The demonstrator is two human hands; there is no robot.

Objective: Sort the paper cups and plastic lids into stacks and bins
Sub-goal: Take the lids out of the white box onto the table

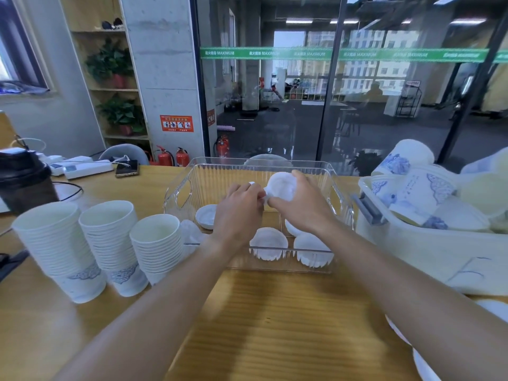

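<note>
The right hand (pixel 301 204) grips a white plastic lid (pixel 281 186) above the clear bin (pixel 341 193), the left hand (pixel 238 213) pinching its left edge, while more lids (pixel 268 243) lie inside the bin and three cup stacks (pixel 108 243) stand to its left.

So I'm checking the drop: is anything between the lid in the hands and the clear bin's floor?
Nothing visible. Both the left hand and right hand hold the lid above the open clear bin; other lids lie on its floor nearer the front wall.
</note>
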